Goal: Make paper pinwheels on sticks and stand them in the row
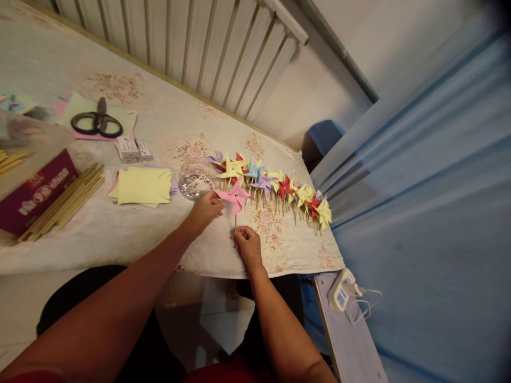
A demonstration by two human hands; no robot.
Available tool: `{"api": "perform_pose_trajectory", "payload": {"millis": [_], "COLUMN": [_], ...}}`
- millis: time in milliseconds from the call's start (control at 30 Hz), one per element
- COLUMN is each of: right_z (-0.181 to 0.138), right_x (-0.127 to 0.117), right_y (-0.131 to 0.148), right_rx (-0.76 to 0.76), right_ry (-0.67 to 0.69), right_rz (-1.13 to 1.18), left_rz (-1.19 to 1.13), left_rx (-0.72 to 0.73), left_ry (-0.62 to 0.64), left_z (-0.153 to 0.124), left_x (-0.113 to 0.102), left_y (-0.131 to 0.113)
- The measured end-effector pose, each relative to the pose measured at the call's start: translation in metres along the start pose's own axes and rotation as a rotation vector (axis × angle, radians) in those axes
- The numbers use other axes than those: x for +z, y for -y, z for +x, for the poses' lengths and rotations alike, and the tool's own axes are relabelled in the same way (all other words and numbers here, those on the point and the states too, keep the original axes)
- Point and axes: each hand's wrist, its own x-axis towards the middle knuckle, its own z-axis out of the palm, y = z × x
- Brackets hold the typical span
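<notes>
A pink paper pinwheel (235,196) on a thin wooden stick stands just above the table's near edge. My right hand (247,247) is closed, pinching the bottom of the stick. My left hand (205,210) pinches the pinwheel's left blade with its fingertips. Behind it lies a row of several finished pinwheels (279,186) in yellow, red, blue and purple, running to the right. A clear bag of shiny small parts (195,183) sits just left of the pink pinwheel.
A stack of yellow paper squares (143,186), a bundle of wooden sticks (66,205), a maroon box (34,194), black scissors (98,123) and small white boxes (131,149) lie on the floral tablecloth (120,234). A white power strip (342,290) sits on a bench, lower right.
</notes>
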Motion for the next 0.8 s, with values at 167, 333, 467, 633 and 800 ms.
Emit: {"api": "perform_pose_trajectory", "payload": {"millis": [167,333,467,633,800], "right_z": [0.0009,0.0007,0.0009,0.0008,0.0008], "right_x": [0.0008,0.0004,0.0003,0.0004,0.0005], "right_y": [-0.0005,-0.0002,-0.0005,0.0003,-0.0002], "right_rx": [0.008,0.008,0.011,0.006,0.014], "right_ry": [-0.014,-0.017,-0.015,-0.004,-0.009], "right_rz": [0.009,-0.009,-0.024,-0.011,-0.011], "left_rz": [0.079,0.223,0.370,0.467,0.461], "left_rx": [0.121,0.334,0.440,0.488,0.469], "left_ry": [-0.238,-0.301,-0.280,-0.261,-0.222], "left_z": [0.0048,0.0008,-0.0028,-0.0005,-0.0005], "left_x": [-0.0057,-0.0059,-0.0054,-0.0054,-0.0051], "left_y": [0.0017,0.0013,0.0003,0.0029,0.0036]}}
